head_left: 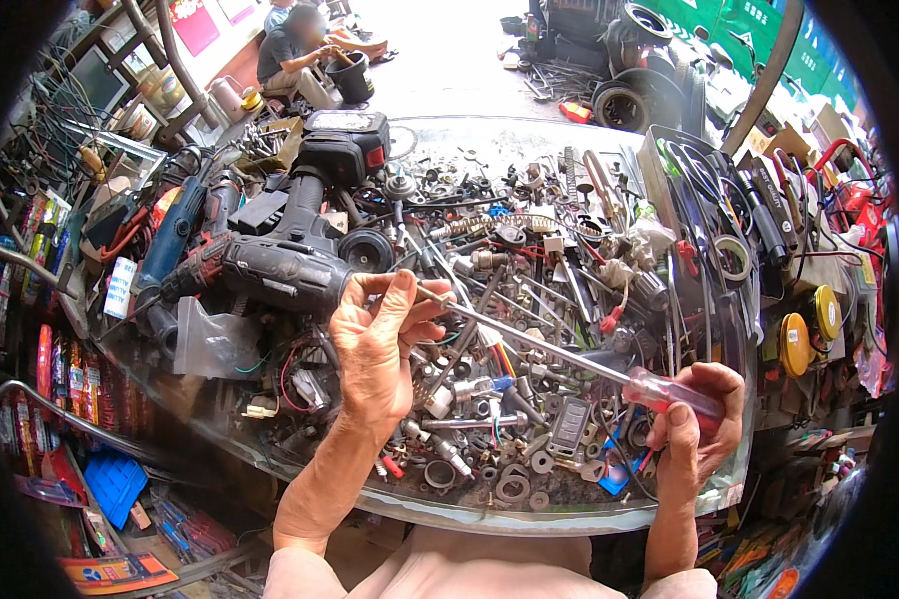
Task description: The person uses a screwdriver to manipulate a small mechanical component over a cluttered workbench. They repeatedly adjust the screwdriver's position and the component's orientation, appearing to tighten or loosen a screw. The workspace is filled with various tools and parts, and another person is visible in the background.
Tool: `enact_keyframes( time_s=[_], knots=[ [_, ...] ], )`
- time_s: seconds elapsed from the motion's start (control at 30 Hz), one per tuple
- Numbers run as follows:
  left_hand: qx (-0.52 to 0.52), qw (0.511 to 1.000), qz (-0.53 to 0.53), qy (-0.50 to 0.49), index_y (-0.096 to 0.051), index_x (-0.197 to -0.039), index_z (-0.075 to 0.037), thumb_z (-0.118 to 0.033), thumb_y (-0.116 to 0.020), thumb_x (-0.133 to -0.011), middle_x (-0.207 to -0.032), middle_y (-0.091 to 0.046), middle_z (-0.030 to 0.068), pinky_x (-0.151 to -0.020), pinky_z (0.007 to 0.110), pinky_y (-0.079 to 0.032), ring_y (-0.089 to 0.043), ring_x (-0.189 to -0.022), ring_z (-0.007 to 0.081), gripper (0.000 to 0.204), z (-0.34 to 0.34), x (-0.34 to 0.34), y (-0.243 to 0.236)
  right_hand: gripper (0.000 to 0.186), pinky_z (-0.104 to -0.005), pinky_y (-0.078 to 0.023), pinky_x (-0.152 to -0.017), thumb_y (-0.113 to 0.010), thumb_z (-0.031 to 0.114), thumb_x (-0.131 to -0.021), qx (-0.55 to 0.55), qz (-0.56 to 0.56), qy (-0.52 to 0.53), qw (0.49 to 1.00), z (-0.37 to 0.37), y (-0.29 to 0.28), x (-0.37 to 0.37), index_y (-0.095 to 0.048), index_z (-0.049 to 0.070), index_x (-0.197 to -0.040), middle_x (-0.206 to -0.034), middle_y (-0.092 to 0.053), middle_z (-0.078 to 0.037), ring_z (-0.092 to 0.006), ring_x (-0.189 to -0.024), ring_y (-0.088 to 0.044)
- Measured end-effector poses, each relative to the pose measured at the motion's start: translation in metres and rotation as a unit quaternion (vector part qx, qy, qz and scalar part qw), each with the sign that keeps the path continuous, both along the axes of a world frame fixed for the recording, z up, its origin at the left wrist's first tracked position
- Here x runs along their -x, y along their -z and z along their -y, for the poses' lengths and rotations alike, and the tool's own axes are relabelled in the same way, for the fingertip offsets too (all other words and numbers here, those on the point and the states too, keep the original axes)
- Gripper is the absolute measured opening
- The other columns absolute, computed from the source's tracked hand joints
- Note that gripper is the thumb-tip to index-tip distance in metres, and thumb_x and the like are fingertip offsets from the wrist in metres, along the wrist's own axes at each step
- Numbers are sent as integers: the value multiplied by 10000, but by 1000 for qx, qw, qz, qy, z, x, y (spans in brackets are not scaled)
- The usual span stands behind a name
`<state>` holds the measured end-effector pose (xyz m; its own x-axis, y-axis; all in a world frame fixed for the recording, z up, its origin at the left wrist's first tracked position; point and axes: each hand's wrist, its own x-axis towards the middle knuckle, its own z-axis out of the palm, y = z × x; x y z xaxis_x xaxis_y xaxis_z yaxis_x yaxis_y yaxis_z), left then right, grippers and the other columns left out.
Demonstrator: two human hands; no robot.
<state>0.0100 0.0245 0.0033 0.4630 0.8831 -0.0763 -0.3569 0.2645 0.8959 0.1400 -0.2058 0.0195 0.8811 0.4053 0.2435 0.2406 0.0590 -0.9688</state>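
Note:
My right hand point(699, 414) is wrapped round the clear red handle of a long screwdriver point(559, 351). Its metal shaft slants up to the left, above the heap of parts. Beside the shaft's far end, my left hand point(378, 344) is closed in a pinch with the thumb up. A small brownish piece seems to sit between those fingertips, too small and covered to name. Just left of that hand lies a black cordless drill point(285, 272). Below both hands spread loose washers point(512, 487), bolts, springs and small fittings.
A glass-topped table point(529, 521) carries the heap. A clear bin point(659, 150) of cables and tape stands at its right. A blue power tool point(173, 232) lies left, near packaged goods. Farther off, a person point(295, 60) sits by a black bucket point(352, 78).

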Motion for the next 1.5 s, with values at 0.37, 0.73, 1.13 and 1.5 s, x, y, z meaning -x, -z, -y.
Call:
enact_keyframes(
  time_s=[0.37, 0.73, 1.13, 1.5],
  knots=[
    [-2, 1000, 1, 3, -489, -929, -41, -156, -579, -896, -871, -662, 198, -506, 227, -554, -685, -724, 203, 149, 2, -1, -2, 415, -185, -400, -429, -647, 300, -832, -26, 45, 9, 999, -4, 7, -3, -479, 3, -1067, -792, -567, -70, -57, -479, -476],
    [6, 1000, 6, 12, -485, -938, -50, -153, -575, -899, -888, -661, 205, -512, 232, -554, -686, -730, 200, 142, 3, 0, -3, 452, -174, -386, -399, -670, 354, -811, -5, -45, 15, 999, 4, 5, -5, -496, 19, -1057, -811, -561, -64, -56, -486, -488],
    [-8, 999, 8, 36, -490, -955, -40, -136, -573, -898, -921, -655, 212, -558, 244, -573, -683, -779, 212, 139, 6, 0, -2, 404, -154, -341, -382, -670, 369, -817, 10, -23, 71, 997, 9, 11, -7, -547, 19, -978, -773, -524, -12, -24, -472, -442],
    [3, 999, 4, 34, -557, -1050, -16, -143, -547, -913, -949, -663, 172, -561, 239, -571, -681, -797, 200, 187, 4, 0, -4, 414, -181, -423, -461, -672, 290, -806, -3, -30, 20, 999, 2, 2, -3, -498, 10, -1057, -828, -561, -66, -63, -499, -502]
  ],
)
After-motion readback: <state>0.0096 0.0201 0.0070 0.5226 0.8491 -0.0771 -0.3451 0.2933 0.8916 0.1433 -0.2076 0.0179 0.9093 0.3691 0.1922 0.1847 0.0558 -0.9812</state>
